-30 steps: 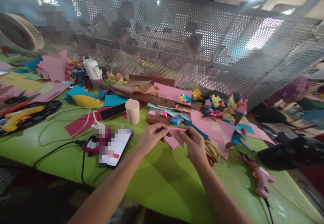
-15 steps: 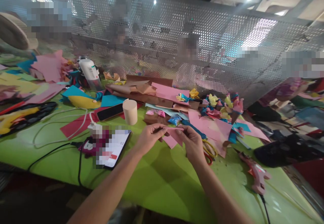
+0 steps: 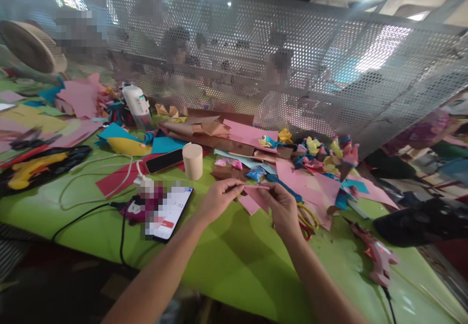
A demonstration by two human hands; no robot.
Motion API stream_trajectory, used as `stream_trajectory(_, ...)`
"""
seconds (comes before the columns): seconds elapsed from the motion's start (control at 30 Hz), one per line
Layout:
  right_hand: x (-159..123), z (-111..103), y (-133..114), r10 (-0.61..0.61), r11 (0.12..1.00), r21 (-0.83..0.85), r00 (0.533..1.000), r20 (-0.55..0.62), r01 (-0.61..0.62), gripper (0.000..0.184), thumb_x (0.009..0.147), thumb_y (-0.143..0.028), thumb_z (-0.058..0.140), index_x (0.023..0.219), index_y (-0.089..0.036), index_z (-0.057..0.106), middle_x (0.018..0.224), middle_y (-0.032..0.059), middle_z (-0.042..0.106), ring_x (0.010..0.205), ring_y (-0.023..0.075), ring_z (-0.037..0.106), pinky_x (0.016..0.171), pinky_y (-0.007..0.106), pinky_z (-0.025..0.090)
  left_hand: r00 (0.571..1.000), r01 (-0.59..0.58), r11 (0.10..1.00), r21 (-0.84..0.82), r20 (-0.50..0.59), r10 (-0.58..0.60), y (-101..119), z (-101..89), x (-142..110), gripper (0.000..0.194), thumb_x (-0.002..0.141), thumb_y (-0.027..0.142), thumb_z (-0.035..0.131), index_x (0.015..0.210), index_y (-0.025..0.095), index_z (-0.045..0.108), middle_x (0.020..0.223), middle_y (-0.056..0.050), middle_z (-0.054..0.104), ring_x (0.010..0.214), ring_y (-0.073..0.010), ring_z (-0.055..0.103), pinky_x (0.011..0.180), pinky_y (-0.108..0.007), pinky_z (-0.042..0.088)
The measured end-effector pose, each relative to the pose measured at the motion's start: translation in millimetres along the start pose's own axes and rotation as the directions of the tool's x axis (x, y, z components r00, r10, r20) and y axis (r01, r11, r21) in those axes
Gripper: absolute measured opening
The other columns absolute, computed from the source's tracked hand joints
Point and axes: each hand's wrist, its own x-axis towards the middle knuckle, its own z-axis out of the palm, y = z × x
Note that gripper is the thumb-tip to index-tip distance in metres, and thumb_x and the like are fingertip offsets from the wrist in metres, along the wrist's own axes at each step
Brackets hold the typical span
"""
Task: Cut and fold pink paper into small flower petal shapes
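Between my two hands, above the green table [image 3: 234, 275], is a small piece of pink paper [image 3: 259, 196]. My left hand [image 3: 220, 200] pinches its left end between thumb and fingers. At the other end my right hand [image 3: 281, 208] grips it the same way, thumb in front. The paper's upper edge looks folded or rolled; the fingers hide part of it. Another pink paper piece [image 3: 249, 205] lies on the table just behind. Scissors with red and yellow handles [image 3: 307, 219] rest beside my right wrist, partly covered by it.
A lit phone [image 3: 173, 214] and cables lie left, near a beige paper cylinder [image 3: 192, 161] and a dark phone [image 3: 164, 161]. A pink glue gun [image 3: 380, 260] rests at right. Paper sheets and paper flowers [image 3: 325, 151] line the back, before a perforated metal screen [image 3: 234, 55].
The view has shifted slightly, so the scene sits a little further right. Both hands keep their pinch on the pink paper, with hardly any movement.
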Motion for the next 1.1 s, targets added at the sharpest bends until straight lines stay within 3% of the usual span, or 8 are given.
stream_trajectory(0.17, -1, -4, -5, -0.118, 0.955, -0.261, 0.988, 0.105, 0.142, 0.017, 0.082, -0.036, 0.065, 0.082, -0.021, 0.073, 0.075, 0.002, 0.069, 0.069, 0.018, 0.059, 0.064, 0.028, 0.044, 0.976, -0.216, 0.91, 0.353, 0.102, 0.192, 3, 3.0, 0, 0.028, 0.094, 0.036, 0.051, 0.112, 0.023, 0.067, 0.109, -0.008, 0.071, 0.102, -0.024, 0.062, 0.088, -0.034, 0.045)
stream_trajectory(0.23, -2, -2, -6, -0.138, 0.941, -0.287, 0.978, 0.153, 0.178, 0.016, 0.084, -0.035, 0.063, 0.084, -0.022, 0.073, 0.079, 0.002, 0.071, 0.072, 0.0183, 0.06, 0.066, 0.028, 0.046, 0.97, -0.234, 0.889, 0.394, 0.154, 0.187, 2, 6.2, -1, 0.026, 0.095, 0.031, 0.049, 0.112, 0.022, 0.067, 0.104, -0.008, 0.072, 0.098, -0.0242, 0.062, 0.086, -0.034, 0.045)
stream_trajectory(0.33, -3, 0, -6, -0.132, 0.953, -0.251, 0.979, 0.153, 0.168, 0.017, 0.083, -0.037, 0.065, 0.088, -0.022, 0.071, 0.079, 0.002, 0.07, 0.07, 0.0178, 0.059, 0.065, 0.028, 0.046, 0.983, -0.162, 0.902, 0.401, 0.143, 0.113, -2, 8.7, -1, 0.025, 0.097, 0.031, 0.045, 0.098, 0.02, 0.067, 0.091, -0.008, 0.07, 0.085, -0.0224, 0.063, 0.076, -0.032, 0.045)
stream_trajectory(0.43, -2, 1, -6, -0.093, 0.98, -0.16, 0.985, 0.142, 0.116, 0.023, 0.078, -0.039, 0.069, 0.092, -0.02, 0.068, 0.078, 0.0018, 0.068, 0.068, 0.0169, 0.058, 0.062, 0.027, 0.046, 0.994, -0.103, 0.926, 0.362, 0.064, 0.085, -5, 8.3, 0, 0.029, 0.097, 0.036, 0.043, 0.087, 0.019, 0.064, 0.085, -0.007, 0.068, 0.081, -0.0217, 0.062, 0.072, -0.03, 0.043)
stream_trajectory(0.57, 1, 0, -8, -0.069, 0.992, -0.099, 0.988, 0.139, 0.084, 0.022, 0.075, -0.038, 0.072, 0.084, -0.019, 0.068, 0.073, 0.0007, 0.065, 0.065, 0.0157, 0.056, 0.06, 0.027, 0.044, 0.995, -0.095, 0.958, 0.272, 0.023, 0.092, -6, 6.3, 0, 0.034, 0.096, 0.045, 0.043, 0.088, 0.019, 0.064, 0.086, -0.005, 0.067, 0.082, -0.0207, 0.06, 0.073, -0.029, 0.043)
stream_trajectory(0.8, 4, -6, -9, -0.099, 0.985, -0.125, 0.983, 0.153, 0.119, 0.01, 0.075, -0.03, 0.067, 0.077, -0.021, 0.067, 0.071, -0.0006, 0.062, 0.068, 0.0165, 0.055, 0.064, 0.028, 0.042, 0.984, -0.064, 0.991, 0.118, 0.172, 0.043, -5, 0.5, 1, 0.035, 0.095, 0.044, 0.047, 0.101, 0.018, 0.07, 0.075, -0.001, 0.061, 0.073, -0.0161, 0.055, 0.068, -0.025, 0.042)
stream_trajectory(0.97, 7, -13, -10, -0.205, 0.945, -0.222, 0.964, 0.171, 0.241, 0.005, 0.076, -0.023, 0.063, 0.075, -0.024, 0.068, 0.077, 0.0012, 0.066, 0.077, 0.02, 0.058, 0.073, 0.032, 0.044, 0.979, -0.074, 0.997, 0.034, 0.192, 0.067, -13, 0.6, 4, 0.033, 0.092, 0.037, 0.054, 0.117, 0.023, 0.071, 0.095, -0.006, 0.067, 0.091, -0.02, 0.059, 0.084, -0.031, 0.045)
stream_trajectory(1.1, 10, -19, -14, -0.283, 0.899, -0.28, 0.935, 0.216, 0.337, 0.011, 0.079, -0.018, 0.062, 0.077, -0.026, 0.07, 0.089, 0.0031, 0.07, 0.093, 0.0237, 0.06, 0.086, 0.038, 0.045, 0.967, 0.054, 0.99, -0.129, 0.252, -0.02, -11, -3.2, 3, 0.038, 0.086, 0.036, 0.064, 0.122, 0.026, 0.068, 0.118, -0.006, 0.067, 0.112, -0.0231, 0.057, 0.099, -0.036, 0.04)
